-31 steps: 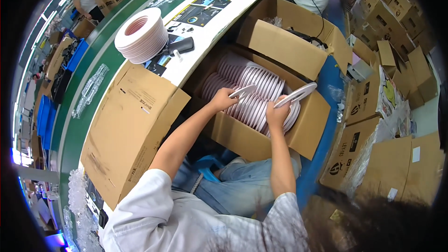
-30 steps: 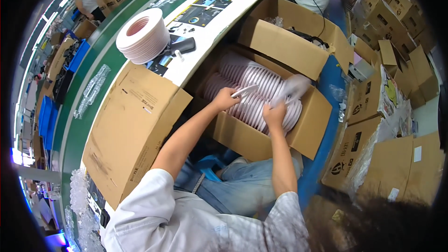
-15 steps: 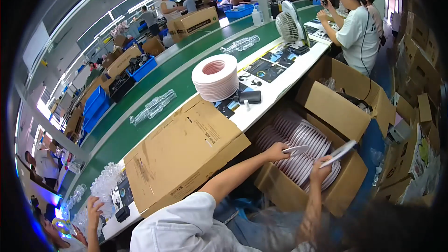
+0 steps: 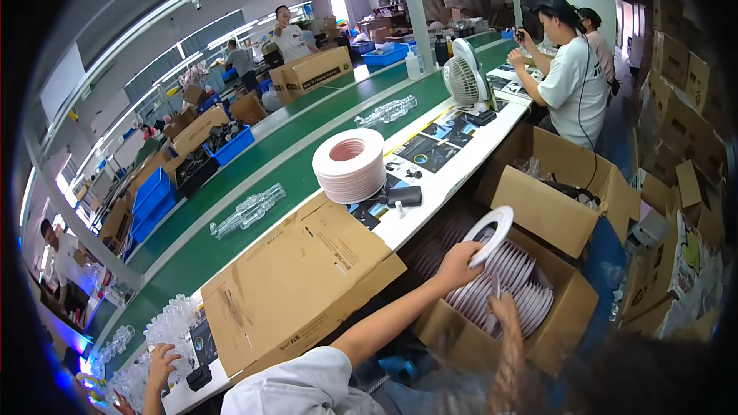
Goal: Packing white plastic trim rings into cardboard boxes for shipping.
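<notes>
The left hand (image 4: 455,265) grip pinches a white tape ring (image 4: 490,234) tilted up-right; the right hand (image 4: 503,309) grip is unclear.

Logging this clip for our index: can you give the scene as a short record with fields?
Setting: workbench beside a green conveyor belt
Left hand: lifts one flat white ring-shaped tape roll
Right hand: inside the open brown cardboard box, on the upright white rolls
On bench: stack of white tape rolls, closed cardboard box, white desk fan
</notes>
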A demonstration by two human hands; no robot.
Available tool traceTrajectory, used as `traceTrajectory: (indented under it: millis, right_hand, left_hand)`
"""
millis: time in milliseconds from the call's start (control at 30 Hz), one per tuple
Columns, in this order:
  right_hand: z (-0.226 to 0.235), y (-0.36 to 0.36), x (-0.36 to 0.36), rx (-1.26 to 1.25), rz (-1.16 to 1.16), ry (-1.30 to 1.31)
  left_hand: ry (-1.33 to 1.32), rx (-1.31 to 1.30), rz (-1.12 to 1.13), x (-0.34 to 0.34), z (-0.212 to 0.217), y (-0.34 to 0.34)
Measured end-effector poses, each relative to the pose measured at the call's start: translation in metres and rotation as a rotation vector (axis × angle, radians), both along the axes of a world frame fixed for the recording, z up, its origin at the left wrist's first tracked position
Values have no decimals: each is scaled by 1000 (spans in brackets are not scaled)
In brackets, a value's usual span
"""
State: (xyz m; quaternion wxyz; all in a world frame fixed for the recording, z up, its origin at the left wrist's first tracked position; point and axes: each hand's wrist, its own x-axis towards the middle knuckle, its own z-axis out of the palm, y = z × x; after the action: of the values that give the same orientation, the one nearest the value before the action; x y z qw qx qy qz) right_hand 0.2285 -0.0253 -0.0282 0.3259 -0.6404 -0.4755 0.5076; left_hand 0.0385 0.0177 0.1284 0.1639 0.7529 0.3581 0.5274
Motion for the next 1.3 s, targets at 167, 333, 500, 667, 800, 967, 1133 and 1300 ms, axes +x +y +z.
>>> traceTrajectory:
  millis: [167,333,500,667,800,967,1133,1300]
  right_hand:
    - [40,-8,-20,278,11,321]
    - [17,-1,-17,186,39,-53]
    - [3,7,-6,269,-156,-36]
    - [75,-21,-39,143,-173,-146]
    - [-23,7,-15,499,-210,-319]
    - [58,-8,-48,304,-260,-48]
    - [36,-24,-19,430,-588,96]
    - [-4,2,-4,424,-713,235]
  left_hand:
    - [803,-247,-208,-6,-3,-1]
    - [903,-156,-204,-7,6,-4]
    - [439,-17,-129,0,-8,-13]
    - [1044,-423,-35,-9,-31,-13]
    - [392,117,-89,7,-3,-36]
    - [647,-183,37,-49,-65,-3]
    - [81,-701,-91,-25,-52,-10]
    - [-416,-1137,52,-21,-93,-9]
